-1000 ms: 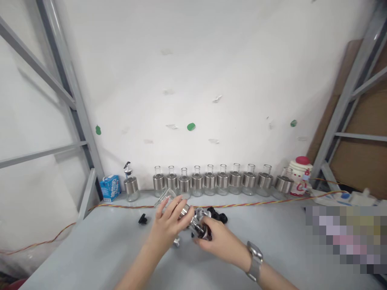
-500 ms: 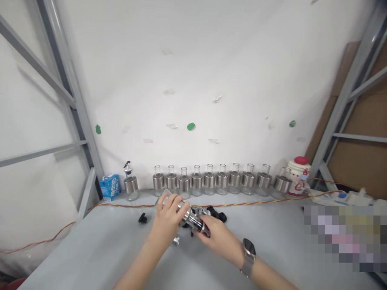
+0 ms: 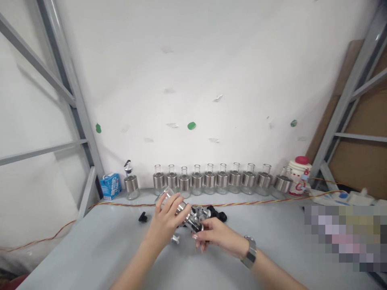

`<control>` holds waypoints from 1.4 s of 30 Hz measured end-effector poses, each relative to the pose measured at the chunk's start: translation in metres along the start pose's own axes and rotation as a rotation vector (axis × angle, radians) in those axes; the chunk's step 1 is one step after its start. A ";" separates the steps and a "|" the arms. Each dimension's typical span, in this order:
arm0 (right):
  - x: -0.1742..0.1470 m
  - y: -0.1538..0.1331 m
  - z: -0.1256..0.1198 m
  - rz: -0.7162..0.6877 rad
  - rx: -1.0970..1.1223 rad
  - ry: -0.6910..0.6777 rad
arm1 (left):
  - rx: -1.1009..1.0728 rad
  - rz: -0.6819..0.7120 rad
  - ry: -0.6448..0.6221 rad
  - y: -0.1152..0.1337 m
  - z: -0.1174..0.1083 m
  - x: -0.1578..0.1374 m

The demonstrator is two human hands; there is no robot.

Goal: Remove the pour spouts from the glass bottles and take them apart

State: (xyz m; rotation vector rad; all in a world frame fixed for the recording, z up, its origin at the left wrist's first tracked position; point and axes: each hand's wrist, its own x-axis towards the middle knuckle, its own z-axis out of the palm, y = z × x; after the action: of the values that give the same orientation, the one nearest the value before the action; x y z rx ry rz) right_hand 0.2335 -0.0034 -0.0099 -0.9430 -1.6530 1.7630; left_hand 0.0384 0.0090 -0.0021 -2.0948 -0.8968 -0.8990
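While the left hand (image 3: 167,217) wraps its fingers around a glass bottle (image 3: 181,207) with a brushed-metal sleeve, the right hand (image 3: 211,235), a watch (image 3: 250,252) on its wrist, meets it at the mouth. The bottle hangs tilted over the middle of the bench (image 3: 115,241), its base up toward the back left corner and its neck down toward the right hand. A dark stopper (image 3: 196,228) sits at the mouth, between the right thumb and forefinger; whether that grip pinches the stopper or only rests against it, I cannot tell. The left grip is firmly closed around the bottle.

Just beyond the left wrist, a small silver fitting (image 3: 175,239) lies on the bench. Farther back, a black piece (image 3: 143,217) lies toward the left edge, and behind the bottle's neck sit silver fittings (image 3: 200,211) beside black caps (image 3: 222,216), heaped and partly hidden. A twisted red-and-yellow wire (image 3: 242,203) runs across behind them.

Along the back edge stand ten sleeved bottles (image 3: 210,177) in a row. Toward the back left corner are a bottle with a spout (image 3: 131,183) and a blue carton (image 3: 110,186); toward the back right corner, a cream jar with a red lid (image 3: 299,173).
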 end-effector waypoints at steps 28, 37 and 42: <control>-0.003 0.006 0.006 -0.292 -0.608 0.315 | 0.040 -0.131 -0.061 0.006 -0.004 0.007; -0.004 0.010 0.005 -0.551 -1.019 0.546 | 0.001 -0.256 -0.178 0.006 -0.010 0.011; 0.001 0.007 0.004 -0.241 -0.457 0.267 | 0.022 -0.058 -0.019 -0.001 -0.005 0.006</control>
State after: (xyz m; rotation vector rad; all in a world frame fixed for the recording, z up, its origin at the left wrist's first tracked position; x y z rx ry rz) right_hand 0.2307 -0.0055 -0.0170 -1.0659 -1.9305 1.0693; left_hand 0.0389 0.0071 0.0055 -2.0713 -0.9774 -0.8969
